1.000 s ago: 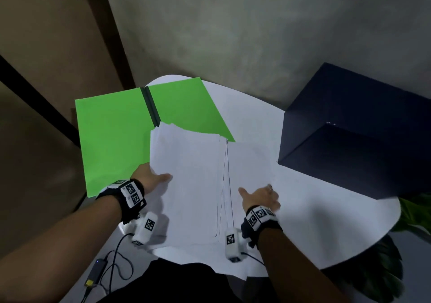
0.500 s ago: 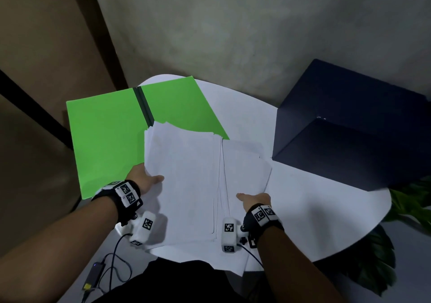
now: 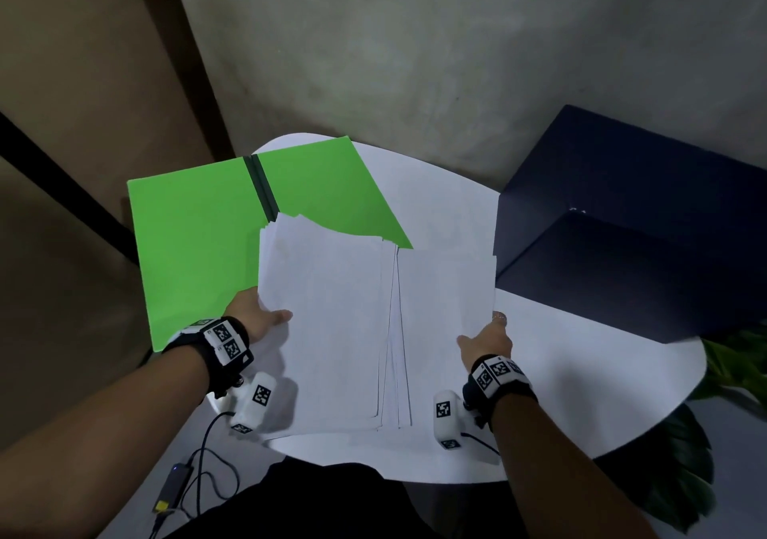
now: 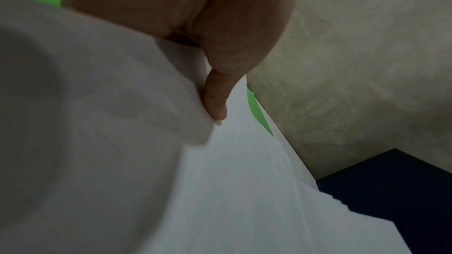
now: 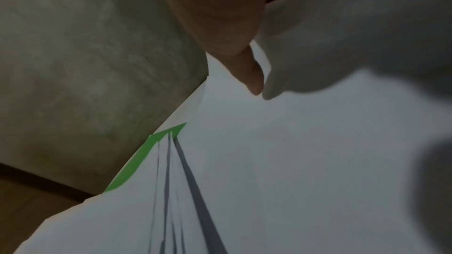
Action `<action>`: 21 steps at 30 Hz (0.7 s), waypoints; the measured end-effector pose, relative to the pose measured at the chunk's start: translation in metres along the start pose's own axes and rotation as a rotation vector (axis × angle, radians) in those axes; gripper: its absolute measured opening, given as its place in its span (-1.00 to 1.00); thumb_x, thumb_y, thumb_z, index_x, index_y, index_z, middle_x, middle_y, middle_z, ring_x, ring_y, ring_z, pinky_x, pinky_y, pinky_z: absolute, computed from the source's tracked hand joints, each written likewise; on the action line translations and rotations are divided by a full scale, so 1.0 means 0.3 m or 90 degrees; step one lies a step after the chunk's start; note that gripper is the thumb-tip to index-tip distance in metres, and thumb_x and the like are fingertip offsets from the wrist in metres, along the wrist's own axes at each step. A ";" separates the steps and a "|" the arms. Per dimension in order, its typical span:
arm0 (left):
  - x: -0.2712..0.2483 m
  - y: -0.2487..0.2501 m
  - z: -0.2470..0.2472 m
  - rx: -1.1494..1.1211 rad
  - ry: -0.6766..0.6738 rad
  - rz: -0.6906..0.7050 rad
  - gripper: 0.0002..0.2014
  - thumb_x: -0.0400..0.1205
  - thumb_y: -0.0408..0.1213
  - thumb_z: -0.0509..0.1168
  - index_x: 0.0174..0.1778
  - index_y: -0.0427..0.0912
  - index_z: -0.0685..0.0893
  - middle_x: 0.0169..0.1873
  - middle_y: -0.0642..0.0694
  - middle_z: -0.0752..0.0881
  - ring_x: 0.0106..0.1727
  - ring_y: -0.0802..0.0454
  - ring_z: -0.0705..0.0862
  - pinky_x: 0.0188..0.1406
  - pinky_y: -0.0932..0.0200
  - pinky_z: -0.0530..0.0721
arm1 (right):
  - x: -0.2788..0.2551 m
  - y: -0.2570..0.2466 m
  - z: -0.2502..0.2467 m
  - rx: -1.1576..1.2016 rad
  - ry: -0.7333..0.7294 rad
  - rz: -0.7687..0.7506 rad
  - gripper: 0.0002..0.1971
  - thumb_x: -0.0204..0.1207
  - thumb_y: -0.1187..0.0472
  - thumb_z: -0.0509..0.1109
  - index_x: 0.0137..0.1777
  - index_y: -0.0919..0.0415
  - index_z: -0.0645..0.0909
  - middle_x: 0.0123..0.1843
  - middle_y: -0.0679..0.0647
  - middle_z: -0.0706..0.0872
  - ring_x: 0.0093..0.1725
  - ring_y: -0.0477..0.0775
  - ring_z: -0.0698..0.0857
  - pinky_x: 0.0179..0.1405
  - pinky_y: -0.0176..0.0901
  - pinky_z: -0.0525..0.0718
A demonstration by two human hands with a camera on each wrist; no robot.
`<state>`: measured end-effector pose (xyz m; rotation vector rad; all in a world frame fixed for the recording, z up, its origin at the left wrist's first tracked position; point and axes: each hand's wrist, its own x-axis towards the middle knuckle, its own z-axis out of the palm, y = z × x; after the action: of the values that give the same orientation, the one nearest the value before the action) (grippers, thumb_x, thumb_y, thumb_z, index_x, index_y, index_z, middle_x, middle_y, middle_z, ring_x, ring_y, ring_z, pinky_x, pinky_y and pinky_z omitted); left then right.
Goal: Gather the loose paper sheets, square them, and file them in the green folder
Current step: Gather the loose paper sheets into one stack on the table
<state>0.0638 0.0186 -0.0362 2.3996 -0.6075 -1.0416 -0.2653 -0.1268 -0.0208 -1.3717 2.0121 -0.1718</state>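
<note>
A: Where are the paper sheets [image 3: 332, 322]?

B: On the round white table [image 3: 581, 393], in two overlapping piles, fanned apart down the middle. Their far edges lie over the near corner of the green folder [image 3: 195, 239].

A: And the folder?

B: Open flat at the table's far left, dark spine [image 3: 261, 189] up the centre, its left half jutting past the table edge.

A: What about the hands?

B: The left hand [image 3: 257, 318] pinches the left edge of the pile, thumb on top; the left wrist view shows the fingers as shadows under the sheet. The right hand [image 3: 489, 341] grips the right edge likewise, thumb on top, a fingertip showing past the edge.

A: Anything else?

B: A dark navy box [image 3: 631, 239] sits at the table's right, just beside the right pile. Green plant leaves [image 3: 680, 476] show below the table edge on the right, and a cable with an adapter [image 3: 174, 488] lies on the floor at lower left.
</note>
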 end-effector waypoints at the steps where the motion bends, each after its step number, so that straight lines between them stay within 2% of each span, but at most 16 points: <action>1: -0.003 0.004 0.000 -0.003 -0.001 -0.004 -0.44 0.49 -0.10 0.54 0.27 -0.36 0.57 0.12 -0.24 0.68 0.23 -0.29 0.64 0.17 0.00 0.55 | -0.003 0.005 -0.005 0.023 0.013 0.004 -0.39 0.48 0.37 0.49 0.49 0.18 0.35 0.27 0.26 0.70 0.19 0.34 0.73 0.13 0.09 0.75; 3: -0.004 0.004 0.000 -0.008 -0.006 -0.002 -0.45 0.48 -0.10 0.55 0.27 -0.35 0.58 0.16 -0.25 0.70 0.22 -0.29 0.65 0.19 0.00 0.57 | -0.020 0.004 -0.037 0.048 0.034 -0.014 -0.49 0.51 0.34 0.47 0.45 0.23 0.48 0.30 0.22 0.71 0.21 0.32 0.73 0.16 0.04 0.71; 5: 0.006 -0.005 0.001 -0.015 -0.009 0.004 -0.47 0.48 -0.12 0.55 0.26 -0.34 0.60 0.18 -0.25 0.72 0.21 -0.27 0.66 0.23 -0.02 0.58 | -0.041 -0.017 -0.099 0.063 0.084 -0.070 -0.67 0.52 0.31 0.47 0.28 0.26 0.63 0.21 0.25 0.76 0.14 0.31 0.76 0.15 0.03 0.72; 7: 0.000 -0.005 0.001 -0.006 -0.011 0.004 -0.48 0.48 -0.14 0.55 0.26 -0.34 0.61 0.18 -0.23 0.72 0.22 -0.27 0.66 0.25 -0.02 0.58 | -0.063 -0.060 -0.191 0.085 0.143 -0.144 -0.77 0.50 0.29 0.48 0.16 0.24 0.68 0.11 0.25 0.80 0.10 0.31 0.76 0.16 0.06 0.72; 10: -0.005 -0.006 0.005 -0.005 -0.019 0.014 -0.51 0.50 -0.18 0.54 0.27 -0.33 0.63 0.17 -0.21 0.73 0.23 -0.25 0.67 0.23 0.02 0.57 | -0.110 -0.155 -0.361 0.139 0.246 -0.274 -0.80 0.45 0.26 0.53 0.06 0.22 0.72 -0.03 0.21 0.82 -0.01 0.23 0.78 0.05 -0.06 0.71; 12: -0.001 -0.006 0.005 -0.005 -0.019 0.011 -0.50 0.48 -0.15 0.55 0.27 -0.31 0.64 0.19 -0.21 0.74 0.22 -0.25 0.68 0.27 -0.03 0.60 | -0.152 -0.221 -0.464 0.230 0.288 -0.321 -0.84 0.40 0.20 0.56 -0.03 0.14 0.72 -0.14 0.07 0.82 -0.13 0.14 0.80 -0.06 -0.09 0.75; 15: -0.010 0.003 0.007 0.014 -0.022 0.016 -0.51 0.48 -0.14 0.55 0.24 -0.32 0.64 0.14 -0.17 0.75 0.19 -0.25 0.68 0.23 -0.01 0.60 | -0.202 -0.282 -0.550 0.370 0.280 -0.366 -0.88 0.38 0.20 0.58 -0.16 0.02 0.69 -0.19 -0.19 0.80 -0.15 -0.12 0.81 -0.08 -0.27 0.73; 18: -0.011 0.000 0.015 0.011 -0.032 0.026 -0.49 0.48 -0.12 0.55 0.26 -0.30 0.64 0.17 -0.17 0.75 0.20 -0.22 0.69 0.23 0.01 0.60 | -0.215 -0.316 -0.531 0.424 0.244 -0.351 -0.81 0.38 0.20 0.61 -0.22 0.02 0.62 -0.18 -0.21 0.74 -0.18 -0.27 0.75 -0.16 -0.50 0.66; 19: -0.011 -0.002 0.018 0.019 -0.043 0.026 -0.48 0.48 -0.09 0.54 0.27 -0.28 0.63 0.19 -0.19 0.75 0.19 -0.22 0.70 0.24 -0.01 0.60 | -0.205 -0.317 -0.498 0.431 0.216 -0.332 -0.78 0.39 0.23 0.61 -0.24 0.03 0.59 -0.20 -0.22 0.71 -0.23 -0.31 0.70 -0.22 -0.49 0.65; 21: -0.002 -0.007 0.018 0.013 -0.073 0.021 -0.43 0.50 0.03 0.49 0.32 -0.25 0.60 0.23 -0.21 0.73 0.20 -0.23 0.69 0.25 -0.05 0.61 | -0.172 -0.310 -0.403 0.468 0.151 -0.301 -0.78 0.39 0.32 0.62 -0.20 0.08 0.62 -0.20 -0.18 0.72 -0.26 -0.23 0.71 -0.27 -0.44 0.67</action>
<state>0.0598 0.0193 -0.0404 2.3525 -0.6975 -1.1704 -0.2555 -0.1542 0.1375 -1.3250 1.5009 -1.2014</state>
